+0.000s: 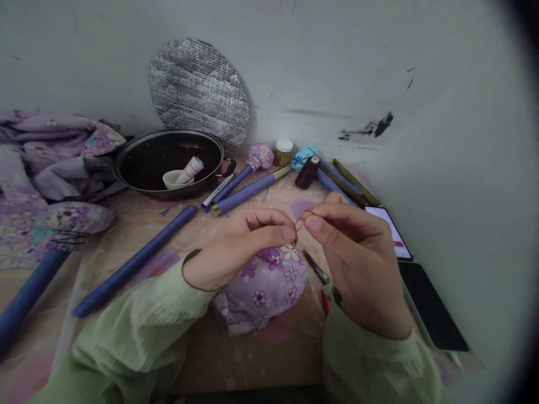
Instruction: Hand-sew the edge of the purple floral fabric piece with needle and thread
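Note:
Purple floral fabric (267, 289) hangs below my left hand (242, 241), whose thumb and index finger are pinched together at its upper edge. Close by on the right, my right hand (357, 258) pinches a thin dark thread (300, 224) that runs between the fingertips of both hands. Whether a needle is there is too small to tell. Partly under my right hand lie scissors (316, 267) with a red handle.
Behind stand a black pan (168, 163) holding a small bowl, a silver round mat (200, 92), a jar (283, 152) and a dark thread spool (307, 173). Blue-wrapped sticks (135, 261) lie at left and centre. A phone (432, 306) rests at right.

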The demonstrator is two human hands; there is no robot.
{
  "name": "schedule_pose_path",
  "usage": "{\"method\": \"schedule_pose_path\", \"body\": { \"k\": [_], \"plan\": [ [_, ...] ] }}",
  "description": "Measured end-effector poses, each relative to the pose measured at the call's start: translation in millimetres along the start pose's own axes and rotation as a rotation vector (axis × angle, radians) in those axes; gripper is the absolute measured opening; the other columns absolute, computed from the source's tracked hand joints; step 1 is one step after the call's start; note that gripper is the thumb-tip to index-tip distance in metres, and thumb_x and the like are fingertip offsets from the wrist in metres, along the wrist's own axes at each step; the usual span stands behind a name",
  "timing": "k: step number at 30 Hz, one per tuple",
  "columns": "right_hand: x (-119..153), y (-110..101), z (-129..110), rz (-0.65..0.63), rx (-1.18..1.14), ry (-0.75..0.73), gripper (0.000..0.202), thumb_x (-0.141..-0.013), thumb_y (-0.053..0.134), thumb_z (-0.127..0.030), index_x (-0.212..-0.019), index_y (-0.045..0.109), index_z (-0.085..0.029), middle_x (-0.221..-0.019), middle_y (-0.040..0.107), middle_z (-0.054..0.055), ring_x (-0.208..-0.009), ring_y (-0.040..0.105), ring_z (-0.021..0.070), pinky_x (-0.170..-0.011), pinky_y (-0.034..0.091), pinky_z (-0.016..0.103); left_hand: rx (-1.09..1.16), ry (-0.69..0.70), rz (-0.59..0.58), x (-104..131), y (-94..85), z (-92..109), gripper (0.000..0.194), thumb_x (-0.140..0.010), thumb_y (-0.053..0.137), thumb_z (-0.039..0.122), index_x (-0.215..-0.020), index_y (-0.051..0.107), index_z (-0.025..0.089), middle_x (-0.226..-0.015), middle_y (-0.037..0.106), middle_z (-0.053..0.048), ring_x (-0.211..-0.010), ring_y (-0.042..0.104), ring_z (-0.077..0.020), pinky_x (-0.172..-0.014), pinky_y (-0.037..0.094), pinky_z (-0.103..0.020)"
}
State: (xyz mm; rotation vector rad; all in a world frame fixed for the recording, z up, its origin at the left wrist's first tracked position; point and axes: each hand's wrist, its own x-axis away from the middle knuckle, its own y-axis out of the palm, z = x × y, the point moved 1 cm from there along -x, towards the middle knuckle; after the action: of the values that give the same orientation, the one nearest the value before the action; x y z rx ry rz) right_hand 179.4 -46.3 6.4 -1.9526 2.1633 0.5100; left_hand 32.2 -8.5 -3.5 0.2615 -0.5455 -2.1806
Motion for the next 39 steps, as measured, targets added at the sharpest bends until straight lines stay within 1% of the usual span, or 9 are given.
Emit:
{"method": "schedule_pose_path", "body": {
  "k": [3,9,13,18,23,27,31,36,39],
  "plan": [
    [-0.8,-0.2,1.2,0.005,0.003,-0.028,0.022,-0.079,0.068,-0.010,-0.083,0.075,-0.030,-0.075,0.062,-0.005,-0.073,0.053,0.0100,-0.065,0.044,0.026,-0.019,-0.005,-0.009,0.5,0.5,0.3,0.011,-0.074,0.070,0.021,-0.066,0.068,0.015,-0.066,0.062,0.003,-0.066,0.052,-0.0073,-0.065,0.038,-0.019],
    [-0.6,-1.2,3.3,0.034,0.018,-0.018,0.017,-0.079,0.070,-0.013,-0.082,0.074,-0.029,-0.075,0.064,-0.004,-0.070,0.054,0.0095,-0.064,0.046,0.025,-0.056,-0.016,-0.024,0.3,2.2,1.7,0.012,-0.075,0.067,0.021,-0.064,0.068,0.015,-0.064,0.061,0.004,-0.064,0.050,-0.0069,-0.063,0.037,-0.019],
    [-0.1,0.6,0.9,0.001,-0.029,0.012,0.013,-0.080,0.069,-0.015,-0.081,0.074,-0.026,-0.071,0.062,-0.004,-0.069,0.057,0.0102,-0.064,0.049,0.026,-0.078,0.027,-0.027,-0.8,1.6,0.7,0.013,-0.079,0.065,0.024,-0.071,0.074,0.018,-0.071,0.067,0.002,-0.068,0.054,-0.0085,-0.068,0.040,-0.020],
    [0.0,2.7,-2.4,-0.032,-0.082,0.077,0.013,-0.081,0.067,-0.016,-0.080,0.073,-0.027,-0.070,0.064,-0.003,-0.068,0.061,0.0109,-0.064,0.053,0.027,-0.070,0.038,-0.055,-0.2,0.8,-0.7,0.018,-0.082,0.066,0.028,-0.071,0.076,0.019,-0.073,0.070,0.000,-0.076,0.061,-0.0125,-0.077,0.045,-0.023],
    [-1.4,0.4,1.4,0.011,-0.037,0.113,0.008,-0.079,0.071,-0.022,-0.078,0.074,-0.029,-0.072,0.067,-0.003,-0.069,0.062,0.0115,-0.062,0.052,0.026,-0.046,0.029,-0.061,1.0,2.3,0.8,0.015,-0.082,0.067,0.026,-0.072,0.076,0.019,-0.075,0.071,-0.001,-0.078,0.062,-0.0133,-0.079,0.046,-0.024],
    [-3.5,-1.2,3.1,-0.006,0.042,0.113,0.008,-0.083,0.067,-0.028,-0.086,0.074,-0.030,-0.080,0.070,-0.003,-0.073,0.061,0.0122,-0.067,0.051,0.028,-0.047,0.100,0.025,1.1,3.1,2.6,0.016,-0.081,0.067,0.028,-0.071,0.076,0.019,-0.074,0.069,-0.001,-0.074,0.059,-0.0129,-0.079,0.045,-0.025],
    [-0.5,0.6,-2.5,0.055,0.267,-0.022,0.008,-0.083,0.066,-0.021,-0.083,0.073,-0.026,-0.078,0.067,-0.001,-0.073,0.056,0.0130,-0.066,0.045,0.029,-0.090,0.211,0.160,1.8,2.4,3.5,0.015,-0.081,0.067,0.028,-0.072,0.076,0.021,-0.077,0.069,-0.001,-0.073,0.055,-0.0119,-0.076,0.044,-0.024],
    [8.0,9.4,-8.9,0.042,0.482,-0.158,0.011,-0.079,0.068,-0.016,-0.083,0.073,-0.025,-0.070,0.059,-0.002,-0.064,0.050,0.0123,-0.060,0.040,0.030,-0.106,0.257,0.189,2.2,0.8,1.5,0.015,-0.084,0.066,0.028,-0.077,0.077,0.023,-0.080,0.068,0.001,-0.074,0.057,-0.0105,-0.079,0.045,-0.023],
    [9.6,11.7,-9.8,0.026,0.531,-0.152,0.011,-0.079,0.067,-0.016,-0.082,0.074,-0.025,-0.067,0.059,-0.003,-0.062,0.051,0.0119,-0.059,0.042,0.030,-0.124,0.287,0.208,2.1,-0.4,-0.5,0.014,-0.084,0.067,0.029,-0.077,0.078,0.024,-0.082,0.067,0.000,-0.084,0.059,-0.0127,-0.081,0.045,-0.023]
  ]
}}
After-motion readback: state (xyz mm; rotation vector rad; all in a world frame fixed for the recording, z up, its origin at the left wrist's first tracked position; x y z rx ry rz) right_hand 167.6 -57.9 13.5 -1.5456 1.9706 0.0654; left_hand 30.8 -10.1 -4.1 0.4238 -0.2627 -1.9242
